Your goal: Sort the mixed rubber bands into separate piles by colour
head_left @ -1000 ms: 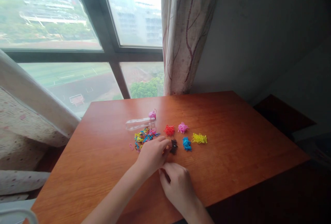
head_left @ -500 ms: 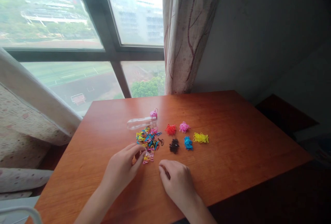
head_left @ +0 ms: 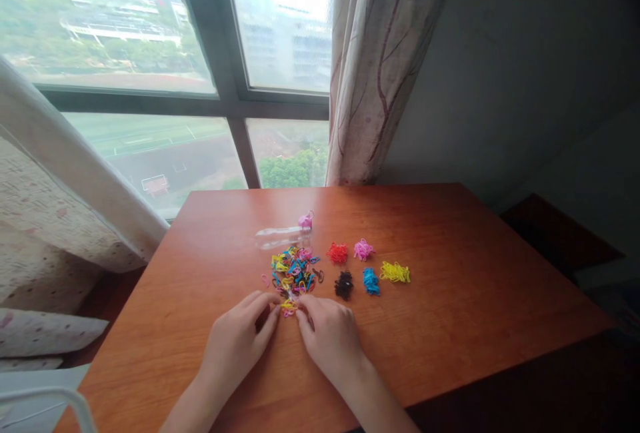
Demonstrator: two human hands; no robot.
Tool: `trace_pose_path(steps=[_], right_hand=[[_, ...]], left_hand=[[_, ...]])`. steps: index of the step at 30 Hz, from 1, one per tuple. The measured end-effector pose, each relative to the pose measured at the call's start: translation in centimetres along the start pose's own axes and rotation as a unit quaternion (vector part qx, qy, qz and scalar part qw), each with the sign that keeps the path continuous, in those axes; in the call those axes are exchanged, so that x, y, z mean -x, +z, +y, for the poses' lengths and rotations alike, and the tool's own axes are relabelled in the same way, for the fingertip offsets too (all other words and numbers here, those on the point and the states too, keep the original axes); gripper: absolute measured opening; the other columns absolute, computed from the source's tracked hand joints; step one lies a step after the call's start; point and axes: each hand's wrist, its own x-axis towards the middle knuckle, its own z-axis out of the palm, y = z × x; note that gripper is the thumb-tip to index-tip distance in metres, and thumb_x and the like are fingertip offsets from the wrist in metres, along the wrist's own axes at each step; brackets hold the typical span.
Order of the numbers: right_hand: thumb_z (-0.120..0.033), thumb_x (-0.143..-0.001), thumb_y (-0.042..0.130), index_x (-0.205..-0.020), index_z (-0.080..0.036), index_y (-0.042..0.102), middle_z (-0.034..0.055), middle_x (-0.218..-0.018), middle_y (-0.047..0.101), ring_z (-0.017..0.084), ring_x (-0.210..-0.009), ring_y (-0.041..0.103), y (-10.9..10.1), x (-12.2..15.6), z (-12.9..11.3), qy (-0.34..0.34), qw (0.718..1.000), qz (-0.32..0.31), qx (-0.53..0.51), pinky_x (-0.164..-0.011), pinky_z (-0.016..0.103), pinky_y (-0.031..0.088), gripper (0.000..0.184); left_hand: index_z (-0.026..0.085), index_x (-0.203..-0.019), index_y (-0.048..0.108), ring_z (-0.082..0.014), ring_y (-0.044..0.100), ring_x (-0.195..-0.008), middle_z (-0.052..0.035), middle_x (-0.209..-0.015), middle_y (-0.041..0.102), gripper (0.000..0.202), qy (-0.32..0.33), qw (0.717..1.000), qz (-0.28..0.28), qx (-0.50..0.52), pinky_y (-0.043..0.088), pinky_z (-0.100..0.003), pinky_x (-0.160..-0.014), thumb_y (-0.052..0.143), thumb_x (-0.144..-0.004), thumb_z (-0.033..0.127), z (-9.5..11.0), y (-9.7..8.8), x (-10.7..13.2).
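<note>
A mixed pile of small coloured rubber bands [head_left: 293, 272] lies on the wooden table [head_left: 450, 326]. To its right sit sorted heaps: red [head_left: 338, 252], pink [head_left: 363, 249], black [head_left: 343, 284], blue [head_left: 371, 280] and yellow [head_left: 395, 272]. My left hand [head_left: 240, 340] and my right hand [head_left: 330, 336] meet at the pile's near edge. Both have their fingers curled and their fingertips pinched on a small yellow and pink clump of bands [head_left: 289, 306].
A clear plastic bottle [head_left: 277, 236] with a pink cap [head_left: 306, 220] lies on its side behind the pile. A window and a patterned curtain [head_left: 380, 73] stand behind the table. A cushion [head_left: 45, 220] is at the left, a dark stand [head_left: 560, 233] at the right.
My left hand drew back from the black heap to the pile's near edge. My right hand moved forward and left to meet it at the small clump.
</note>
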Motion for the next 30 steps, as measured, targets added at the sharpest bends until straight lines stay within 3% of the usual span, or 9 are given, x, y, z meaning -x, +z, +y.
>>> trace_pose_path(steps=[8,23,30], right_hand=[[-0.015,-0.089,0.057,-0.088,-0.024,0.062,-0.0019,-0.080,0.071,0.016,-0.074,0.065,0.3,-0.5,-0.2,-0.006,1.000,0.018,-0.005,-0.063,0.024,0.034,0.011],[-0.015,-0.091,0.055,-0.091,-0.024,0.062,-0.0020,-0.081,0.070,0.015,-0.073,0.063,-1.0,0.5,0.7,-0.016,0.997,0.052,-0.049,-0.066,0.023,0.035,0.011],[-0.013,-0.090,0.052,-0.082,-0.023,0.059,-0.0006,-0.074,0.067,0.015,-0.069,0.061,-1.1,0.4,1.2,-0.010,0.998,0.058,0.020,-0.062,0.024,0.032,0.014]], left_hand=[[0.026,-0.096,0.066,-0.0150,0.066,-0.075,0.0011,-0.084,0.068,0.019,-0.002,0.999,-0.018,-0.032,0.046,-0.022,-0.065,0.047,-0.093,0.029,0.4,-0.1,0.1],[0.027,-0.098,0.065,-0.0155,0.067,-0.080,0.0015,-0.091,0.070,0.020,-0.001,0.999,-0.019,-0.034,0.045,-0.023,-0.066,0.046,-0.094,0.030,0.3,0.1,0.2],[0.028,-0.098,0.065,-0.0152,0.068,-0.081,0.0027,-0.093,0.070,0.019,0.005,0.999,-0.014,-0.030,0.046,-0.024,-0.068,0.046,-0.094,0.031,-0.1,0.4,0.3]])
